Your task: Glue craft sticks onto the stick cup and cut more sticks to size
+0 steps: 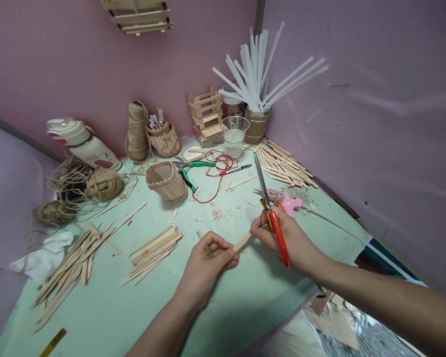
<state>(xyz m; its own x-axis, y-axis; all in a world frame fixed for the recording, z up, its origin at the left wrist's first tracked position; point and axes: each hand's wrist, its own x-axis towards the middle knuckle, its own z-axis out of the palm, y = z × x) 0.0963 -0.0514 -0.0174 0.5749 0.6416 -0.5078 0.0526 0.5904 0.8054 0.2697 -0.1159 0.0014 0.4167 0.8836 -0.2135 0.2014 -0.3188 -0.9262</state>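
A single stick spans the gap between the two hands, just right of centre in the lower half of the frame, above the table. The left hand pinches its lower end between thumb and curled fingers; the right hand pinches the upper end with its fingertips while also carrying the scissors — red handles against the palm side, blades pointing up the frame, clear of the stick. Whether a finger passes through a loop, I cannot tell. The step in hand looks like readying or checking this one stick, perhaps around a trim: chips lie at mid-frame, and a bundle of sticks sits left of the left hand. From this grip, any cut would call for the left hand to take the stick alone — steady, its end exposed — and the right to swing the blades round onto it. The glue gun lies just behind the right hand; the cup stands left of centre, beside the pliers.
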